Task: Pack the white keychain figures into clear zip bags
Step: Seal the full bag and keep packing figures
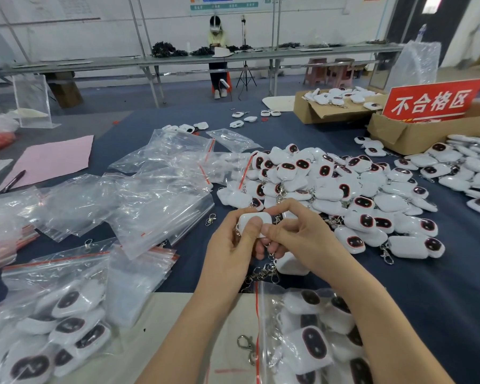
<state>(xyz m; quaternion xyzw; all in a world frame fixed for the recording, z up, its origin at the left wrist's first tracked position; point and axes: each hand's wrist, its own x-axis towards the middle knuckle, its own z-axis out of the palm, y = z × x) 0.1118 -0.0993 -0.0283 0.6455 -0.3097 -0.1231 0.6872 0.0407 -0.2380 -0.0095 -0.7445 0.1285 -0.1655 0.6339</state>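
Nearest the person, at the tabletop's [441, 286] front edge, two clear zip bags are already loaded. One filled bag [316, 342] lies under the right forearm, its red zip strip running upright, and a second filled bag [53, 328] lies at the lower left; each holds a good many white figures with dark oval faces. Whether either is sealed cannot be told. Just beyond them, the left hand [230, 245] and right hand [297, 234] meet over the dark cloth and both grip one white keychain figure [251, 221]. The left thumb lies across its plain side with the fingers curled beneath, and the right thumb and forefinger pinch its far edge. A tangle of metal clasps [263, 270] hangs below the hands, so more than one keychain may be gathered there. No bag is held open yet. Farther out, to the right, a large heap of loose figures [344, 195] waits unpacked, and to the left lies a spread of empty zip bags [150, 195]. Judging by that heap, the job is well short of half done. Beyond these, an open cardboard box [338, 103] carries more figures, and a second box beside it bears a red sign [432, 102].
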